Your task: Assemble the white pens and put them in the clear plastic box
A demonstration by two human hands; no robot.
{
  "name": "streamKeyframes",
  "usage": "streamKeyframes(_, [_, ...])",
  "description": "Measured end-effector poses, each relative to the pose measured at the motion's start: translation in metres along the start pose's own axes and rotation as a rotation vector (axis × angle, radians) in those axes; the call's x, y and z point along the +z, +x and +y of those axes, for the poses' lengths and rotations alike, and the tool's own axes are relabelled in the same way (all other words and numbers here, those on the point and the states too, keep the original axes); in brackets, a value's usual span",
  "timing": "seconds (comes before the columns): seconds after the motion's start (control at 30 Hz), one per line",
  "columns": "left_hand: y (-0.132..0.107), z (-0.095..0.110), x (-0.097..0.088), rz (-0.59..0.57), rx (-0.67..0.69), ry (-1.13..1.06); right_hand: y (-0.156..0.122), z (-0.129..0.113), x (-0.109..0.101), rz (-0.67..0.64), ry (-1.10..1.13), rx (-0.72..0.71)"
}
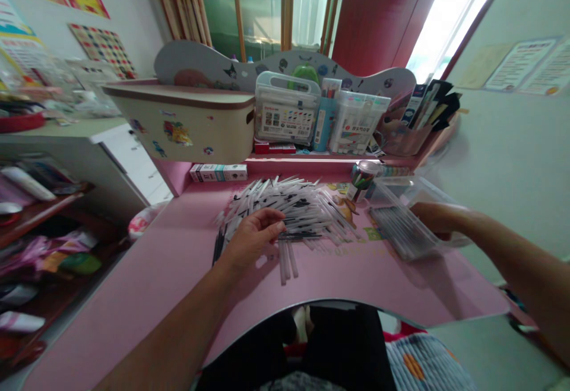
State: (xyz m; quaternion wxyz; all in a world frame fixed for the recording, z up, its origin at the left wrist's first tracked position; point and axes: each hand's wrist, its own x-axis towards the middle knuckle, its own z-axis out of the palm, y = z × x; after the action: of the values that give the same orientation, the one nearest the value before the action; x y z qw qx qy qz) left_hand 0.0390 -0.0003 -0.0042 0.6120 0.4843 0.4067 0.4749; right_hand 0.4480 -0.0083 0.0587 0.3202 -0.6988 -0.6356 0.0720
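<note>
A big heap of clear-barrelled pens point(294, 207) lies spread on the pink desk point(178, 272). My left hand point(253, 237) rests on the heap's near left side, fingers curled and pinched on one or a few pens at its edge. My right hand point(434, 216) grips the far side of a clear plastic box point(407, 222) that stands tilted at the desk's right and holds several pens laid in a row. Two loose pens point(287, 263) lie just in front of the heap.
A small round tin point(361, 178) stands behind the box. The raised shelf carries a cream bin point(187, 121), marker cases point(287, 109) and a pen-filled holder point(427, 118). A flat carton point(218, 172) lies under the shelf. Cluttered shelves stand on the left.
</note>
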Motion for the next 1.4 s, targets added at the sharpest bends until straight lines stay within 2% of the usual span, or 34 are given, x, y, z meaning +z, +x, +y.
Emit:
streamKeyframes(0.1, [0.000,-0.001,-0.001,0.022,0.015,-0.016,0.009,-0.020,-0.023,-0.260,-0.148,0.121])
streamKeyframes(0.13, [0.000,-0.002,-0.002,0.034,0.026,-0.019,0.010,-0.033,-0.031,-0.279,-0.196,0.130])
streamKeyframes(0.2, [0.001,-0.003,-0.004,0.069,0.060,-0.030,0.009,-0.064,-0.043,-0.149,-0.362,0.011])
streamKeyframes(0.27, [0.003,-0.005,-0.006,0.108,0.099,-0.051,0.001,-0.098,-0.044,0.033,-0.390,-0.114])
streamKeyframes(0.33, [0.005,-0.005,-0.007,0.156,0.127,-0.079,-0.010,-0.127,-0.029,0.045,-0.323,-0.227])
streamKeyframes(0.4, [0.006,-0.004,-0.008,0.206,0.139,-0.103,-0.021,-0.147,0.002,-0.111,-0.258,-0.380])
streamKeyframes(0.47, [0.006,-0.001,-0.008,0.249,0.139,-0.117,-0.028,-0.157,0.042,-0.268,-0.249,-0.508])
streamKeyframes(0.53, [0.006,0.001,-0.008,0.269,0.133,-0.126,-0.031,-0.160,0.082,-0.400,-0.284,-0.557])
streamKeyframes(0.6, [0.005,0.003,-0.008,0.272,0.128,-0.131,-0.034,-0.159,0.114,-0.481,-0.348,-0.530])
streamKeyframes(0.67, [0.005,0.004,-0.008,0.268,0.125,-0.123,-0.036,-0.158,0.136,-0.514,-0.388,-0.510])
streamKeyframes(0.73, [0.004,0.004,-0.008,0.266,0.122,-0.116,-0.037,-0.155,0.147,-0.520,-0.414,-0.502])
streamKeyframes(0.93, [0.004,0.002,-0.008,0.246,0.122,-0.113,-0.041,-0.150,0.155,-0.537,-0.486,-0.495])
streamKeyframes(1.1, [0.004,0.000,-0.009,0.199,0.126,-0.090,-0.041,-0.148,0.156,-0.499,-0.426,-0.503])
streamKeyframes(1.27, [0.005,-0.003,-0.009,0.177,0.108,-0.066,-0.037,-0.137,0.154,-0.368,-0.229,-0.518])
streamKeyframes(1.4, [0.003,-0.006,-0.008,0.122,0.093,0.026,-0.034,-0.132,0.150,-0.170,0.125,-0.493])
